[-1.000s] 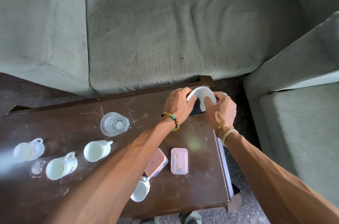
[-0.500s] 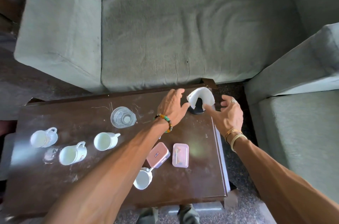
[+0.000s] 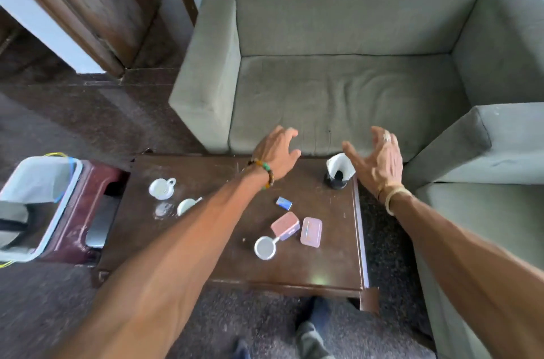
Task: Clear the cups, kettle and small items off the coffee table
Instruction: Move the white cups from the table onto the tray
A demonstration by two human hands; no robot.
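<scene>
Grey-green fabric sofa [image 3: 338, 99] behind dark brown wooden surface [image 3: 323, 264]. My left grip [image 3: 276, 152] and right grip [image 3: 376, 158]: fingers spread apart, empty, hovering over far edge; I judge between picks. White napkins in black holder [image 3: 335, 164] upright at far right corner, just beside right grip. Two pink plastic boxes [image 3: 285, 224], three white cups [image 3: 265, 247], small blue packet [image 3: 284, 202] not yet cleared.

No legible text, labels or numbers anywhere

Dark brown table [image 3: 323, 264], pink boxes [image 3: 311, 231]
</scene>
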